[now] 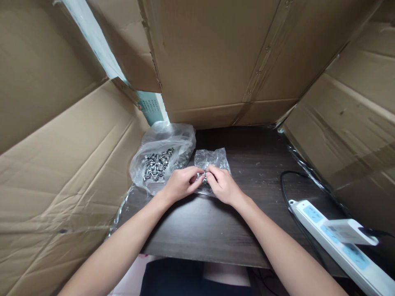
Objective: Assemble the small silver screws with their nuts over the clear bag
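My left hand (182, 183) and my right hand (222, 184) meet over the dark table, fingertips almost touching. Both are closed in a pinch on a small shiny metal screw (204, 174), mostly covered by the fingers. Under and behind them lies a small clear plastic bag (211, 156), with some metal pieces partly hidden beneath my fingers. Just left of my left hand, a larger clear plastic bag (168, 133) stands with its mouth spread, and many loose metal screws (157, 164) show inside.
Cardboard walls (216, 61) enclose the dark wooden table (203, 230) at the back and both sides. At the right lies a white power strip (335, 240) with a white plug-in adapter (348, 231). A black cable (282, 185) curves beside it.
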A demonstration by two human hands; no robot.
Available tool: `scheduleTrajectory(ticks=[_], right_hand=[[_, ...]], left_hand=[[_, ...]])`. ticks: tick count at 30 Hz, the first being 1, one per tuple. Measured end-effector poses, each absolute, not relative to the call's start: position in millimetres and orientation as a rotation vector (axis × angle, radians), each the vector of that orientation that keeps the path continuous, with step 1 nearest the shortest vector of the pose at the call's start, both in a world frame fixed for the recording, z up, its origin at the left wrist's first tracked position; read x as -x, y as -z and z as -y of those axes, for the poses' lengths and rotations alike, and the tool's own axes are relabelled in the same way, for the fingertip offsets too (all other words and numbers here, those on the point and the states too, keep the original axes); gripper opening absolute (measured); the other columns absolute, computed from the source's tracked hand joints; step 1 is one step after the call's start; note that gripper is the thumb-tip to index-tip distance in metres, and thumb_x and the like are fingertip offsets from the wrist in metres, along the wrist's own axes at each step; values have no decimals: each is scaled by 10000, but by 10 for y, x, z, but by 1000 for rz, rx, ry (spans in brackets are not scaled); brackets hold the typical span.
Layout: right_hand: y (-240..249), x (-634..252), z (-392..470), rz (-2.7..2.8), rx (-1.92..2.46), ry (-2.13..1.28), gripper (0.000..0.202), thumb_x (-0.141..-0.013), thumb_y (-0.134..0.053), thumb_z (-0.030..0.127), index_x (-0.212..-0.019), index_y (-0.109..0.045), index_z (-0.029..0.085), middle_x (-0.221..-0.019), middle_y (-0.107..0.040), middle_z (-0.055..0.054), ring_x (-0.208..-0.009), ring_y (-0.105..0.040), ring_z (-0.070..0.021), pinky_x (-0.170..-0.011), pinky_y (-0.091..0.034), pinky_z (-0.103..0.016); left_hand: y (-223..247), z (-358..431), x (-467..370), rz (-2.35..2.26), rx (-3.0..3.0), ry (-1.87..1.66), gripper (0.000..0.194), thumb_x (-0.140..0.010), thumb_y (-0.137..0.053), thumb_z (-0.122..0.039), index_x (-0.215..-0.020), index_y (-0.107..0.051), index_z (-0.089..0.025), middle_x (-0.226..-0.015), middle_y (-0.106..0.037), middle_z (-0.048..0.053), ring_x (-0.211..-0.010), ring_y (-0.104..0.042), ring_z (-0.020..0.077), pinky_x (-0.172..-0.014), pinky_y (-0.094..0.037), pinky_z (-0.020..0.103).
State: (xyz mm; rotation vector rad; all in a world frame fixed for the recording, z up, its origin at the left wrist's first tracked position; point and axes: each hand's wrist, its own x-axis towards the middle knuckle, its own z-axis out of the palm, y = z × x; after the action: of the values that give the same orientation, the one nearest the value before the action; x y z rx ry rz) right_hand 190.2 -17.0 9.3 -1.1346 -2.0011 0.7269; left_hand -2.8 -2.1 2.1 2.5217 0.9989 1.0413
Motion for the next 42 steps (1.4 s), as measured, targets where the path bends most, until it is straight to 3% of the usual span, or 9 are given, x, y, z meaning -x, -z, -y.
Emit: scheduleTrajectory(ticks=[12, 18, 24, 34, 42], right_hand=[[-120, -1900, 153, 1918, 1211, -788, 371, -1015, -355, 342, -668, -390, 215, -600, -418, 29, -571, -413, -133, -587, -289, -285], [-131, -1911, 157, 1880, 1121, -812, 224, -991, -398, 283, -820, -522, 208, -743, -548, 3, -696, -512, -154, -677, -370, -278], [-97, -1896, 158, 1901, 1127, -792, 152, -962, -453, 272, -847, -529, 206, -751, -550, 8, -683, -496, -148, -672, -371, -276], [-83, -1902, 136, 1838, 1164, -960, 400, -995, -378, 367, -627, -395, 212, -589, -415, 26, -575, -405, -133, -566, -309, -276], [-98, -1894, 150, 1764, 1173, -998, 455, -1007, -381, 412, -603, -419, 207, -561, -420, 26, -544, -391, -128, -552, -297, -282]], left_hand=[[-26, 22, 26, -926, -2490, -1229, 142, -957, -618, -257, -1026, -690, -156, -639, -546, -32, -548, -483, 88, -562, -407, 212], [-24, 9, 32, -989, -2448, -1215, 145, -957, -619, -252, -1041, -687, -155, -640, -543, -36, -549, -499, 86, -564, -409, 205], [-41, 4, 43, -1018, -2451, -1167, 142, -952, -618, -250, -1038, -682, -157, -633, -545, -41, -549, -516, 90, -566, -405, 204], [-73, 46, 2, -963, -2459, -1169, 168, -977, -570, -280, -1030, -657, -147, -617, -536, -41, -533, -502, 90, -551, -406, 201], [-57, 23, 17, -950, -2462, -1164, 151, -970, -582, -253, -1038, -662, -144, -629, -538, -38, -545, -500, 92, -560, -407, 203]])
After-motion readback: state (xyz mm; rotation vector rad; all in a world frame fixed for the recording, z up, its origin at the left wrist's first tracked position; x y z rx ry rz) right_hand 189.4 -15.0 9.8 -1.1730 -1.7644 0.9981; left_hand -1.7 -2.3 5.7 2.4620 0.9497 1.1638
